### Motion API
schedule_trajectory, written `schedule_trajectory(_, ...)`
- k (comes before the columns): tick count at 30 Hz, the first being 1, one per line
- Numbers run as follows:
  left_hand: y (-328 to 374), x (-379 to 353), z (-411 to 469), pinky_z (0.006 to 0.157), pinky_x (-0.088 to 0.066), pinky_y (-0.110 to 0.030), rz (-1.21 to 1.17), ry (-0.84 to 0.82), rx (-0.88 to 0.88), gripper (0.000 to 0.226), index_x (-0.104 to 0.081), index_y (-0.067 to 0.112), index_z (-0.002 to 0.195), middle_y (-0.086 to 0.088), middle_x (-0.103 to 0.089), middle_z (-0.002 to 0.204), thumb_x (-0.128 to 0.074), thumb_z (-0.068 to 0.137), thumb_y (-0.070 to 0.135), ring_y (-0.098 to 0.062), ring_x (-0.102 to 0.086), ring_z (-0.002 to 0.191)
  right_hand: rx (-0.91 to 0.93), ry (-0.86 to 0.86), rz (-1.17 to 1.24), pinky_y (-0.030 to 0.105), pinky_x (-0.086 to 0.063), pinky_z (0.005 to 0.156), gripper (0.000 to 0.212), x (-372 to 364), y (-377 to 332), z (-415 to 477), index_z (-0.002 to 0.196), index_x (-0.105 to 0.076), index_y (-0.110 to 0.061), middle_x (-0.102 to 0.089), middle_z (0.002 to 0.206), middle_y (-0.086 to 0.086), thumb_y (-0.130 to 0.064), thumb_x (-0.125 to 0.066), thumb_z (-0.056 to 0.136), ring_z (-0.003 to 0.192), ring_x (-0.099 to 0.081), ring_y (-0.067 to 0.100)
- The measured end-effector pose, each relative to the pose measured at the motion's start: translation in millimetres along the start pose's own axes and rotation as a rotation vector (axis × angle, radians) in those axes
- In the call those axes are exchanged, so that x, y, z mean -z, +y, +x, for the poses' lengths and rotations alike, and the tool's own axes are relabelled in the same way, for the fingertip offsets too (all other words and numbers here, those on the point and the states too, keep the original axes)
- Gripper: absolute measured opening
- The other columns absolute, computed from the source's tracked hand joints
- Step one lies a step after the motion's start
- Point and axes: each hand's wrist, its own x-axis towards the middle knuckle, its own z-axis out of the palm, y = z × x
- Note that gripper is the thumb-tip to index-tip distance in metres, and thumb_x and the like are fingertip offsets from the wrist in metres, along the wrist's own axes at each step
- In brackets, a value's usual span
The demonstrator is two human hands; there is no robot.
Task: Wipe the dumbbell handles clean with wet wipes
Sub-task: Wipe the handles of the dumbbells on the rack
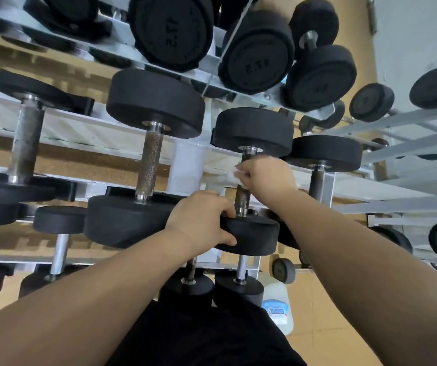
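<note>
A black dumbbell lies on the middle shelf of the white rack, its knurled metal handle running away from me. My left hand grips the rim of its near black head. My right hand is closed around the upper part of the handle with a white wet wipe bunched under the fingers. The far head of this dumbbell sits above my right hand. The part of the handle under the wipe is hidden.
More black dumbbells fill the rack: a larger one just left, a rusty-handled one far left, another right. Heavier ones sit on the shelf above. A pack of wipes lies on the tan floor below. A second rack stands right.
</note>
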Motion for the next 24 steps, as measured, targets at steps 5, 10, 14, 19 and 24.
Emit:
schedule_trajectory(5,-2.9,0.1,-0.4,0.084,-0.049,-0.032,-0.010,-0.003,-0.027,0.046,-0.069,0.035,0.107,0.010,-0.056,0.102,-0.087,0.068,0.050,-0.013,-0.054,0.101,-0.174,0.038,-0.111,0.030,-0.041,0.058,0.023,0.3,-17.3,19.2,0.084,-0.066,-0.018,-0.062,0.076,0.003,-0.029,-0.049,0.095,0.072,-0.061,0.032)
schedule_trajectory(10,-5.5,-0.8,-3.9,0.095,-0.048,-0.036,0.043,-0.010,-0.072,0.049,-0.067,0.033,0.117,0.008,-0.057,0.114,-0.082,0.075,0.051,-0.017,-0.052,0.114,0.208,-0.247,-0.153,0.031,-0.044,0.070,0.023,-2.4,-8.3,-4.4,0.091,-0.069,-0.027,-0.066,0.093,-0.002,-0.045,-0.055,0.096,0.092,-0.064,0.026)
schedule_trajectory(14,-4.6,0.4,-5.1,0.096,-0.048,-0.036,0.051,-0.006,-0.079,0.050,-0.067,0.032,0.119,0.008,-0.057,0.116,-0.082,0.075,0.051,-0.016,-0.051,0.116,0.102,-0.037,0.193,0.033,-0.053,0.081,0.024,-5.5,13.6,1.4,0.108,-0.077,-0.026,-0.075,0.105,-0.003,-0.041,-0.068,0.091,0.095,-0.067,0.018)
schedule_trajectory(19,-4.6,0.7,-3.7,0.090,-0.049,-0.035,0.013,-0.003,-0.073,0.047,-0.068,0.033,0.111,0.009,-0.056,0.107,-0.084,0.072,0.051,-0.014,-0.052,0.107,-0.254,0.109,0.804,0.023,-0.049,0.076,0.016,-24.0,11.0,-19.3,0.104,-0.078,-0.027,-0.073,0.092,-0.007,-0.025,-0.074,0.088,0.083,-0.063,0.008)
schedule_trajectory(24,-5.1,-0.4,-2.0,0.087,-0.047,-0.034,0.003,-0.016,-0.059,0.045,-0.068,0.034,0.110,0.011,-0.054,0.105,-0.085,0.072,0.051,-0.012,-0.050,0.103,-0.161,-0.081,0.810,0.009,-0.045,0.070,0.019,-34.3,18.3,-42.4,0.092,-0.075,-0.039,-0.070,0.087,-0.016,-0.020,-0.076,0.087,0.080,-0.062,-0.004)
